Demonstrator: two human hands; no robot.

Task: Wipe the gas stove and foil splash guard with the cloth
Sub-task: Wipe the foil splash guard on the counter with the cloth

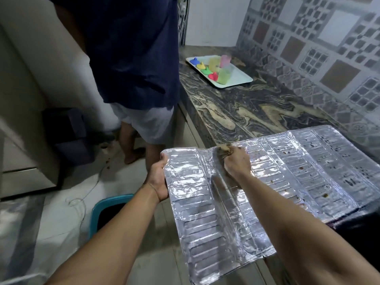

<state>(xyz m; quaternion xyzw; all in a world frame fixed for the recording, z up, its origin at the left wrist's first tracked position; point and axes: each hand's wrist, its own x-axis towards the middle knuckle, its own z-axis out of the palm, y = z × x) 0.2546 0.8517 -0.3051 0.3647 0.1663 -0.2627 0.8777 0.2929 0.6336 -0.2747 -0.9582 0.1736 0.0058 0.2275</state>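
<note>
The foil splash guard (257, 194) lies unfolded and nearly flat, its right part over a dark surface at the counter edge and its left panels hanging out over the floor. Brown spots dot its right panels. My left hand (158, 177) grips the guard's left edge. My right hand (236, 161) is closed on a small brownish cloth (223, 152) and presses it onto the foil near a fold at the far edge. The gas stove is mostly hidden; only a dark corner (357, 219) shows under the foil.
A person in a dark shirt (131, 58) stands close ahead on the left. A white tray (238, 76) with colourful plastic cups sits on the marbled counter (257, 112). A teal-rimmed bin (107, 210) stands on the floor below my left arm.
</note>
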